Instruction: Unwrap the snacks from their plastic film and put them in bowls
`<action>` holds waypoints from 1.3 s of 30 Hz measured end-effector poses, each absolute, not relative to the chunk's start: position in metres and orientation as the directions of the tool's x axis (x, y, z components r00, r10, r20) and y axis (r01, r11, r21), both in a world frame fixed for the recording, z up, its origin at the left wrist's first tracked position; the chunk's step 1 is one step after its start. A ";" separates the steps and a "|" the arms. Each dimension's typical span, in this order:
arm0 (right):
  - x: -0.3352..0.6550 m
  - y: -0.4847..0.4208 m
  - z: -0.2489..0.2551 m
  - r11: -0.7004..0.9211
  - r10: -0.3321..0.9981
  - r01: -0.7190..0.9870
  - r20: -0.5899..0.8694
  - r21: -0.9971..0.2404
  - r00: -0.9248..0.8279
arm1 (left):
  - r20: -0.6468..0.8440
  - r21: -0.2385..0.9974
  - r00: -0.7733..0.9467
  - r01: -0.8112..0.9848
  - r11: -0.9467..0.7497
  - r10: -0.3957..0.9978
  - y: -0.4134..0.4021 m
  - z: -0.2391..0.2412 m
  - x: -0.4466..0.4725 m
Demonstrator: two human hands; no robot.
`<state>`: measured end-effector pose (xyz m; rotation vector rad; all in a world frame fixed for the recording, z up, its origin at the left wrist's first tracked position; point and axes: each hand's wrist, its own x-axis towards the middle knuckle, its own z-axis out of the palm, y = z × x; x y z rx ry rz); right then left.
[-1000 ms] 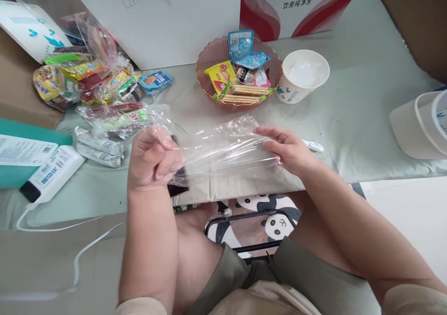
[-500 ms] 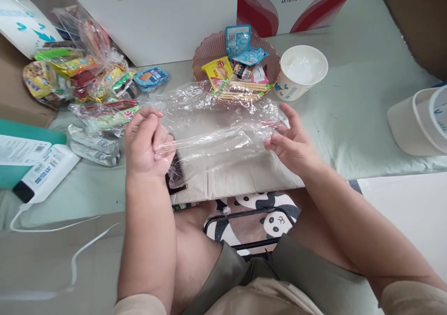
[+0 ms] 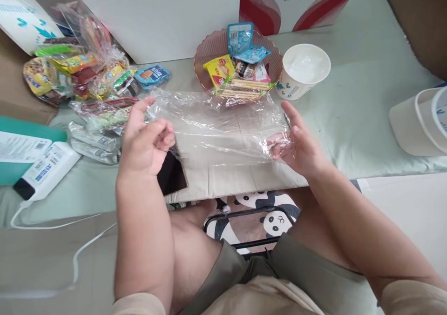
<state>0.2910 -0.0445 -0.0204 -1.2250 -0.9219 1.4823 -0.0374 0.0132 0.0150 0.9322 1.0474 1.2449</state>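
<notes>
A clear plastic bag point(image 3: 220, 129) is stretched wide between my two hands above the table's near edge. My left hand point(image 3: 145, 140) pinches its left end with curled fingers. My right hand point(image 3: 296, 143) grips the right end, the film wrapped over its fingertips. A dark phone point(image 3: 171, 173) lies on the table just under my left hand. Behind the bag stands a pink ribbed bowl point(image 3: 206, 56) filled with snack packets.
A white paper cup point(image 3: 305, 70) stands right of the bowl. A heap of wrapped snacks point(image 3: 80, 73) lies at the back left, with a white power bank point(image 3: 44, 170) and cable nearer. White tubs point(image 3: 422, 122) sit at the right edge. Cartons stand behind.
The bag, bunched into a narrow band a second ago, has been pulled open and spread flat and wide. My left hand loosened from a fist and the phone under it came into view.
</notes>
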 end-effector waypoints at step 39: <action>0.318 -0.063 -0.005 0.292 0.955 0.374 0.245 -0.881 -0.167 | -0.087 0.972 0.244 0.232 0.029 0.966 0.009 0.011 -0.011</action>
